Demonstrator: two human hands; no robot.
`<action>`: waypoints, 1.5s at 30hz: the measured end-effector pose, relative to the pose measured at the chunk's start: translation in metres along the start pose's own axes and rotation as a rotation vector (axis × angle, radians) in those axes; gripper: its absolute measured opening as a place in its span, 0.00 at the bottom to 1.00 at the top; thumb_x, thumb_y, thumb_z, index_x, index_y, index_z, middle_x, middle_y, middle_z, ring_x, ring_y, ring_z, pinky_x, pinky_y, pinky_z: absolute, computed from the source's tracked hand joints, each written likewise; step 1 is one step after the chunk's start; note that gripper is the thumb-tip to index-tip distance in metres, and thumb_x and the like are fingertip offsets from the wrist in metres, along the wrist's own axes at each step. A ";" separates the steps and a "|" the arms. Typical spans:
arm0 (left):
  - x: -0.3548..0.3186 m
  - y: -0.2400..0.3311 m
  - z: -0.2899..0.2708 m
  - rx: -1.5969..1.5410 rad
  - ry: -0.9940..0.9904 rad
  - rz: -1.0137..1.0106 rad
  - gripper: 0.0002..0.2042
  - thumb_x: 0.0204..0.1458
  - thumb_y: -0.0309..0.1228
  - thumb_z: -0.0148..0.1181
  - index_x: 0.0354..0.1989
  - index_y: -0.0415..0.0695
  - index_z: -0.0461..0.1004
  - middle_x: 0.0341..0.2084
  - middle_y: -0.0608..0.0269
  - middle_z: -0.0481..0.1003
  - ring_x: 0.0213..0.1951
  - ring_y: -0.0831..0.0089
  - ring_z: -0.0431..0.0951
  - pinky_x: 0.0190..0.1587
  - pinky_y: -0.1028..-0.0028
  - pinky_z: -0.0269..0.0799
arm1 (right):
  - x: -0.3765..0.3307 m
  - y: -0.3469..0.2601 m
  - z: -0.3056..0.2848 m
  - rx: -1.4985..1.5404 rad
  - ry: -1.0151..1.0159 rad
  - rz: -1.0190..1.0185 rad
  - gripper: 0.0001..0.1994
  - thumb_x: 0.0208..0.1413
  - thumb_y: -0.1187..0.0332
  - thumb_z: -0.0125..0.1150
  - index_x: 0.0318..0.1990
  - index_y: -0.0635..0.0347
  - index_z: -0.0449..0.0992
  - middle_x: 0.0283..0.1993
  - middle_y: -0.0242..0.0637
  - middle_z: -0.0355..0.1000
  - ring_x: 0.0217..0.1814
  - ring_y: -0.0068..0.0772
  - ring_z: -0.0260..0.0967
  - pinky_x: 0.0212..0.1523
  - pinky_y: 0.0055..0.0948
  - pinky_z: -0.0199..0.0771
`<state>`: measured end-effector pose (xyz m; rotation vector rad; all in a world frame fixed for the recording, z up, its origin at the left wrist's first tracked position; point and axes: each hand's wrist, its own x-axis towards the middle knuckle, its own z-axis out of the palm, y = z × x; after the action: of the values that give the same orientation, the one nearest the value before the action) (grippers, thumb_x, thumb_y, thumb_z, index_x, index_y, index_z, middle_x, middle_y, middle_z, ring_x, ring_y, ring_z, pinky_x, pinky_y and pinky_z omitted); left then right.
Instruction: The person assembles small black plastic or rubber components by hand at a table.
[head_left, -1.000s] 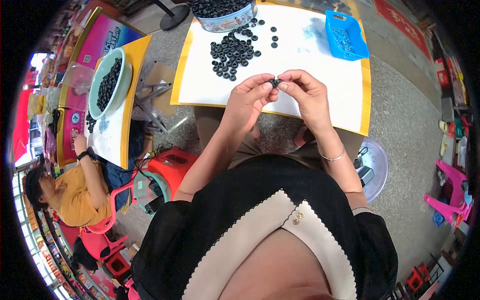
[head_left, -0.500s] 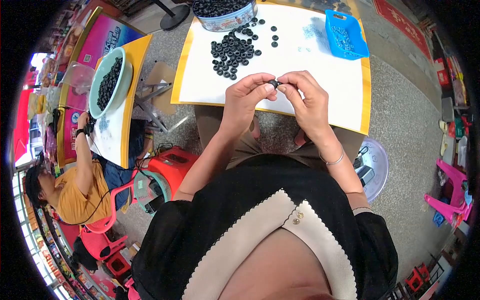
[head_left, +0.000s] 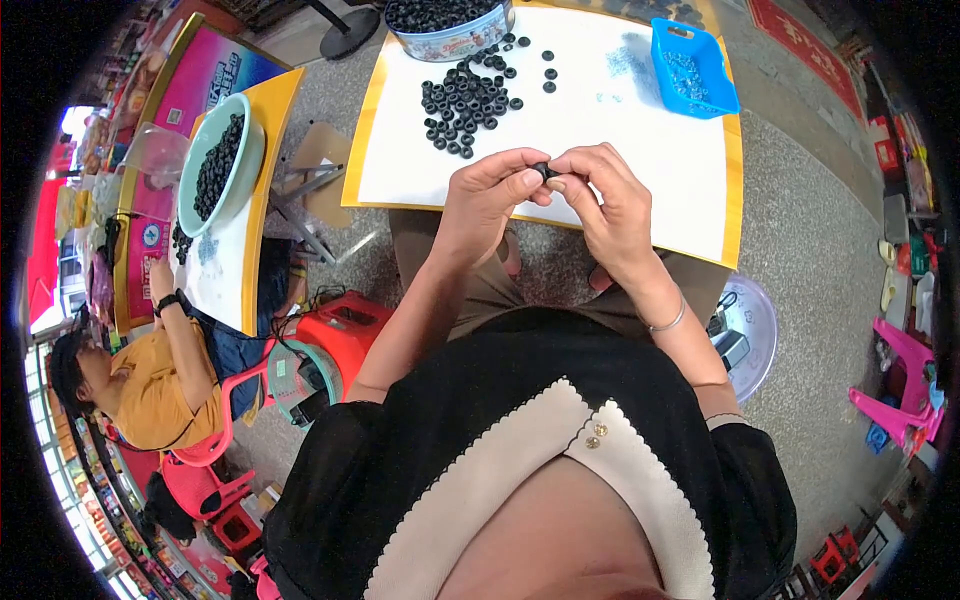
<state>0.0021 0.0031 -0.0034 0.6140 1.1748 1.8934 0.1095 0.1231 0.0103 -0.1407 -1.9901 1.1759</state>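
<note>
Above the near edge of the white table (head_left: pixel 600 130), my two hands meet over a small black ring-like piece (head_left: pixel 544 171), perhaps rubber. My left hand (head_left: pixel 482 200) pinches it between thumb and fingers. From the other side, my right hand (head_left: pixel 612 205) grips it with thumb and forefinger; fingertips partly cover it. Beyond my left hand lies a loose pile of similar black rings (head_left: pixel 470 105). Past the pile stands an oval tin (head_left: pixel 452 45) full of them. A blue plastic basket (head_left: pixel 672 45) with small pale pieces stands at the far right, near scattered tiny pale bits (head_left: pixel 628 62).
At the left, a person in a yellow shirt (head_left: pixel 165 385) sits at another table (head_left: pixel 225 275), which holds a pale green basin (head_left: pixel 245 180) of black pieces. A red stool (head_left: pixel 345 325) stands by my left arm. A translucent tub (head_left: pixel 762 340) is on the floor at my right.
My hands have shifted slightly left and closer together around the black piece. The other person's arm has drawn back from the black pieces on their table.
</note>
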 end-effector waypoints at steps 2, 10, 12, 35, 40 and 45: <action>-0.001 0.000 0.000 0.013 -0.008 -0.016 0.12 0.53 0.22 0.54 0.45 0.32 0.71 0.32 0.57 0.76 0.33 0.74 0.75 0.40 0.76 0.72 | -0.002 0.002 0.001 -0.008 -0.007 -0.004 0.06 0.45 0.79 0.59 0.34 0.64 0.74 0.31 0.37 0.70 0.33 0.35 0.67 0.34 0.28 0.68; 0.002 0.006 0.004 -0.123 -0.077 -0.217 0.13 0.54 0.26 0.54 0.45 0.31 0.70 0.33 0.57 0.74 0.32 0.73 0.73 0.37 0.77 0.72 | -0.004 0.008 -0.006 -0.108 -0.043 -0.095 0.07 0.47 0.78 0.60 0.35 0.64 0.75 0.32 0.35 0.67 0.35 0.30 0.64 0.35 0.24 0.66; 0.004 0.009 0.003 -0.110 -0.081 -0.306 0.14 0.54 0.29 0.55 0.46 0.31 0.70 0.33 0.57 0.74 0.32 0.74 0.72 0.36 0.76 0.72 | -0.002 0.008 -0.008 -0.125 -0.096 -0.100 0.07 0.47 0.77 0.60 0.36 0.63 0.75 0.32 0.35 0.67 0.35 0.31 0.64 0.36 0.24 0.66; 0.005 0.006 0.012 -0.296 -0.118 -0.240 0.14 0.56 0.28 0.51 0.47 0.31 0.68 0.35 0.58 0.71 0.34 0.77 0.69 0.37 0.78 0.66 | -0.006 0.000 -0.011 0.060 -0.003 0.127 0.09 0.50 0.75 0.58 0.39 0.64 0.75 0.38 0.36 0.67 0.41 0.27 0.64 0.43 0.24 0.64; 0.004 0.002 0.013 -0.300 -0.150 -0.228 0.14 0.56 0.28 0.51 0.49 0.33 0.68 0.37 0.59 0.72 0.37 0.77 0.69 0.40 0.77 0.65 | -0.004 -0.001 -0.014 -0.116 -0.056 0.006 0.12 0.45 0.72 0.60 0.40 0.59 0.76 0.41 0.37 0.66 0.45 0.37 0.61 0.46 0.31 0.63; 0.001 0.006 0.017 -0.232 -0.124 -0.255 0.15 0.56 0.29 0.51 0.50 0.34 0.68 0.38 0.61 0.72 0.37 0.76 0.69 0.41 0.76 0.64 | -0.005 0.000 -0.014 -0.154 -0.074 -0.059 0.10 0.45 0.73 0.61 0.38 0.59 0.76 0.41 0.37 0.67 0.44 0.38 0.62 0.45 0.31 0.65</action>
<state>0.0120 0.0105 0.0095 0.4252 0.8926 1.7162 0.1225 0.1311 0.0107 -0.1177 -2.1351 1.0033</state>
